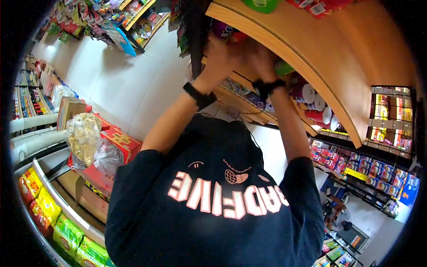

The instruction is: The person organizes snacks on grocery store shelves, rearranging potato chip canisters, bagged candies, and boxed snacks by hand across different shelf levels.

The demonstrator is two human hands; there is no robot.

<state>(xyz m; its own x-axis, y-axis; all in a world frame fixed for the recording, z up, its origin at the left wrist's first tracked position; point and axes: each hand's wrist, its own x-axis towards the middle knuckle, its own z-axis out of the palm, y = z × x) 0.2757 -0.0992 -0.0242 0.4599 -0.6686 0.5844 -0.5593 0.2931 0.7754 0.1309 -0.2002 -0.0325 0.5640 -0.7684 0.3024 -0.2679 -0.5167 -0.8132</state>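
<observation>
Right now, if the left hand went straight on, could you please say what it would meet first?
The left hand would probably meet the purple pack first; depth and contact are unclear in shadow.

Hands: two, left hand and right hand. Black wristbands: two, one per wrist. Purple packet just beyond left hand: one plainly visible. White-ended containers, right: at least three, rest partly hidden. Left: two plastic bags, one brown carton. Near left: two green bags. Far left: one blue panel. Far right: one yellow sign, one other person.
</observation>
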